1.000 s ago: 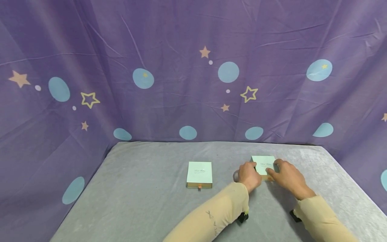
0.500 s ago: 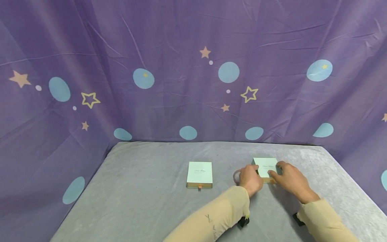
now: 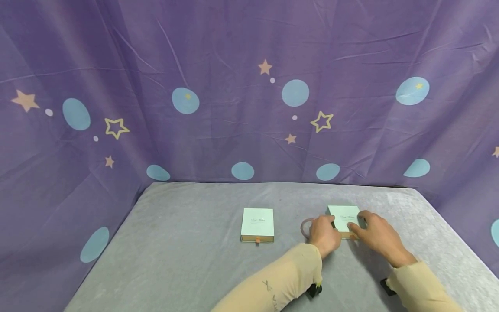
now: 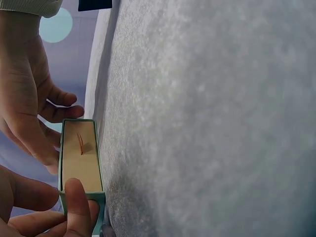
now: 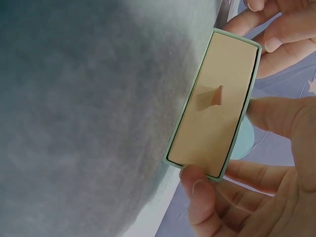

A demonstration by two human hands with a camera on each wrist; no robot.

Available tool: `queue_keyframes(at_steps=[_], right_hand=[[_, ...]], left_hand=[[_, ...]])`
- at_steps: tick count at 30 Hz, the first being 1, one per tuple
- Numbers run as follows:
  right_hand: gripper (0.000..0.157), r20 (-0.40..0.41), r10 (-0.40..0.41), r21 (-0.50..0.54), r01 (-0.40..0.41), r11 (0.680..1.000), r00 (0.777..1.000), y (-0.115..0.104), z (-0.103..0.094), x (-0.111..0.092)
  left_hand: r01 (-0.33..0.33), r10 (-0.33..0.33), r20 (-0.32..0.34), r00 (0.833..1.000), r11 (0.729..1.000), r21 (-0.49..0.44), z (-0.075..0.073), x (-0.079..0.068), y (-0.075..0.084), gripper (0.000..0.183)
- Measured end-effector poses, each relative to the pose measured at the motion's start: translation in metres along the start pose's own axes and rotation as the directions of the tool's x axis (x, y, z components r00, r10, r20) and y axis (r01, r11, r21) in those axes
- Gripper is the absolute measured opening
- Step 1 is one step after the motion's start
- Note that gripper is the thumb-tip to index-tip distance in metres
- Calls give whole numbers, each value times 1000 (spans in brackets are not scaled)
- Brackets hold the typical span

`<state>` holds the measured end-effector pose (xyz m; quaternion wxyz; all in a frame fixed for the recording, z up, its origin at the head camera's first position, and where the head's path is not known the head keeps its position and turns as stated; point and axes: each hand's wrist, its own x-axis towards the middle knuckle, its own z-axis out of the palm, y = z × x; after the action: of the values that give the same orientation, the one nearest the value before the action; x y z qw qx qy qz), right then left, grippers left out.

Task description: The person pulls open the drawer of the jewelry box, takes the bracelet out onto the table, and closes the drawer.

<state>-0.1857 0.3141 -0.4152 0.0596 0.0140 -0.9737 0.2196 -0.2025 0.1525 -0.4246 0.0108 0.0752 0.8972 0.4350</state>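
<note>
Grip, two-handed: the left hand [image 3: 324,236] and the right hand [image 3: 380,234] are both gripping one box [image 3: 345,213], each holding an end of it. The box is lying flat side up at the right part of the table [image 3: 175,255], its front facing the person; whether it is touching the cloth, I cannot tell from where I am standing. In each wrist view, a digit is lapping over an end of the drawer [image 5: 205,133], which is sitting about flush in its sleeve, the tab [image 5: 218,96] sticking out between the hands.

Handling, as judged: the step seems to be calling for light, matched pressure from both ends, with the box staying level. Fingers should be bearing on the outer shell rather than the drawer, since a push or tug there could be shifting it; the tab is best left untouched.

Surroundings: a ring [image 3: 302,227] is showing just beside the left hand, which is partly hiding it; it is likely standing in the way of a leftward move. Farther left, a second box [image 3: 257,222] is resting apart, its front likewise facing the person. Behind the table, a curtain [image 3: 234,39] is hanging.
</note>
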Motion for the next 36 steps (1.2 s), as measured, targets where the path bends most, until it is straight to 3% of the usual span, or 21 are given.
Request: queue_keyframes(at_steps=[21,30,36], right_hand=[[61,-11,12,5,-12,1000,1000,5,-1,-10],[57,-59,0,22,1,1000,998,9,1,-12],[64,3,67,2,-67,998,998,9,-3,-13]], left_hand=[[-19,19,2,1000,1000,-23,1,-12,1,32],[-91,100,-55,993,986,137,5,5,-2,30],[-121,131,-47,990,977,178,2,23,0,32]])
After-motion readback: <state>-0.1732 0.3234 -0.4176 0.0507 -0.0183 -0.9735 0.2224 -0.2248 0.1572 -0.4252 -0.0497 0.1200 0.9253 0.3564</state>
